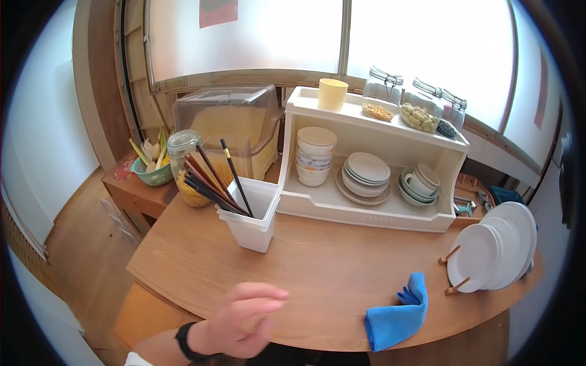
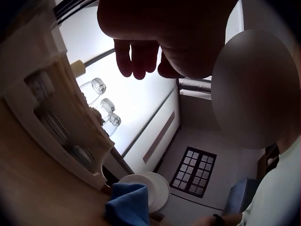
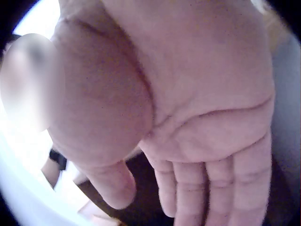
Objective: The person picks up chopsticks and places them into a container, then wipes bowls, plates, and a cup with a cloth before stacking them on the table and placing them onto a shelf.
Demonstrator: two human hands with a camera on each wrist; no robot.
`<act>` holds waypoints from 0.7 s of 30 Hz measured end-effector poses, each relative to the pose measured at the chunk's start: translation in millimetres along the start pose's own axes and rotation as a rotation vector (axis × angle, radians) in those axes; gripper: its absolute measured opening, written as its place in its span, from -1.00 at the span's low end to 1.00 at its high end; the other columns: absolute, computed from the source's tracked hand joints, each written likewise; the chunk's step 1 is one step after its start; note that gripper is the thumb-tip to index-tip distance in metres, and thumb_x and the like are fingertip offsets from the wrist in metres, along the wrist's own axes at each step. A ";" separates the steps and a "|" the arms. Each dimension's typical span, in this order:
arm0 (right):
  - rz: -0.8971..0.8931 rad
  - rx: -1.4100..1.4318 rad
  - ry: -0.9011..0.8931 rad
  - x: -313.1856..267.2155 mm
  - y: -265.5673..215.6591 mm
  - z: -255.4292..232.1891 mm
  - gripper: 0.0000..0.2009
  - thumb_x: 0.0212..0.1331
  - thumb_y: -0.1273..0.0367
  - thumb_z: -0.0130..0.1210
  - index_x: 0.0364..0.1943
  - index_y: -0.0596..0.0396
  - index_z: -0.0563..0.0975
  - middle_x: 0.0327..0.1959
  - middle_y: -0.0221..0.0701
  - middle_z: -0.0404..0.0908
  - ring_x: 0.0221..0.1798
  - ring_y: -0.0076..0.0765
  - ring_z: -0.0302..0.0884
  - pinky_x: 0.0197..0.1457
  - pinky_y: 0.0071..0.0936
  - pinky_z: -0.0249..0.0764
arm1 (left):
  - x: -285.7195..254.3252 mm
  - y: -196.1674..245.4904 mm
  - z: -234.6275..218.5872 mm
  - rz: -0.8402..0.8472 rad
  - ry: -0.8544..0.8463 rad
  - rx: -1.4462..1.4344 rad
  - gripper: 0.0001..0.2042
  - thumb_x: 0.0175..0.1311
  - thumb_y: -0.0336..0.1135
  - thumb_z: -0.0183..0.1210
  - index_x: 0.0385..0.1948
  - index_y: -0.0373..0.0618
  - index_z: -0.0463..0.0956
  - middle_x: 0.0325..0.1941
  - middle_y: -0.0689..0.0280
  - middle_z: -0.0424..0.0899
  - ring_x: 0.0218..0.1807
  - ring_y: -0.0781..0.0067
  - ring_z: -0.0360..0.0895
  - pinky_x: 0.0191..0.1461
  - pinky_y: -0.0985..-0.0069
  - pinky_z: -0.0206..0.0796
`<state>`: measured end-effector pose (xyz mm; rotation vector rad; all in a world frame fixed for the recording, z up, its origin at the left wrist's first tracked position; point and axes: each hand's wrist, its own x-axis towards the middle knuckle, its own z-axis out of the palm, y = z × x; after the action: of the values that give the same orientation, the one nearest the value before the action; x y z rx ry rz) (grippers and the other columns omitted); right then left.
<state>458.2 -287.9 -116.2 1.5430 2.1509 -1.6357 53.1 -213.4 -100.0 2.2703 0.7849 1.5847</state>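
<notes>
My left hand (image 1: 244, 320), a black band at its wrist, hovers over the front edge of the wooden table (image 1: 317, 256) with loosely bent fingers and holds nothing. Its dark underside (image 2: 164, 37) fills the top of the left wrist view. Nearest ahead of it stands a white square container (image 1: 251, 232), from which dark and brown chopsticks (image 1: 210, 177) lean out. To its right lies a folded blue cloth (image 1: 397, 317). Outside the head view, my right hand (image 3: 188, 113) shows its bare palm in the right wrist view, fingers extended and nothing held.
A white shelf (image 1: 366, 218) at the back carries stacked bowls (image 1: 314, 155), plates (image 1: 366, 174), a yellow cup (image 1: 332, 94) and glass jars (image 1: 421, 110). White plates (image 1: 479, 256) stand in a rack at the right. At the left are a pasta jar (image 1: 186, 158) and a lidded bin (image 1: 226, 122).
</notes>
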 end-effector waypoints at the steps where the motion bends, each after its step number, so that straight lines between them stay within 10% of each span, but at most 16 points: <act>1: 0.014 0.075 0.059 -5.2 -34.0 -26.7 -0.64 0.14 0.29 0.19 -0.04 0.23 0.51 -0.24 -0.11 0.62 -0.16 0.08 0.59 -0.07 -0.13 0.50 | 11.0 -5.8 16.4 -0.023 -0.035 -0.032 -0.56 0.07 -0.64 0.05 0.06 -0.20 0.33 0.06 0.05 0.44 0.02 0.20 0.51 0.09 0.36 0.39; 4: -0.286 -0.272 0.139 12.8 -65.7 -116.6 -0.40 0.06 0.32 0.30 0.18 0.25 0.34 -0.15 -0.14 0.59 -0.14 -0.28 0.60 -0.06 -0.42 0.52 | 51.4 -30.1 61.0 -0.180 -0.065 -0.191 -0.53 0.17 -0.59 0.07 0.17 -0.24 0.24 0.13 0.12 0.37 0.15 0.29 0.44 0.21 0.39 0.31; 6: -0.472 -0.256 0.387 54.4 -107.9 -149.8 -0.67 0.19 0.42 0.19 0.01 0.24 0.46 -0.25 -0.33 0.63 -0.12 -0.44 0.60 -0.04 -0.52 0.52 | 80.2 -56.6 91.2 -0.370 0.017 -0.397 -0.51 0.24 -0.51 0.07 0.22 -0.27 0.18 0.17 0.14 0.35 0.23 0.35 0.37 0.27 0.43 0.24; 13: -0.428 0.475 0.439 264.2 -170.5 -223.2 -0.49 0.36 0.07 -0.05 0.19 0.18 0.32 0.03 -0.26 0.48 0.03 -0.28 0.49 0.01 -0.35 0.52 | 170.1 -165.5 133.7 -0.866 0.494 -0.318 -0.38 0.33 -0.16 0.05 0.31 -0.34 0.06 0.31 0.02 0.26 0.36 0.23 0.20 0.38 0.36 0.05; 21: -0.296 0.758 0.416 385.4 -193.0 -219.0 -0.09 0.21 -0.31 -0.25 0.43 0.10 -0.06 0.46 -0.13 -0.05 0.42 0.12 0.03 0.26 0.16 0.25 | 195.6 -280.7 130.5 -0.944 0.902 -0.298 -0.35 0.36 0.01 -0.07 0.28 -0.39 0.11 0.33 -0.02 0.24 0.36 0.18 0.20 0.36 0.33 0.03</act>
<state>236.7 141.0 -89.8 1.9412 2.1320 -2.6635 145.8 139.0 -135.7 0.6482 1.3910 1.9152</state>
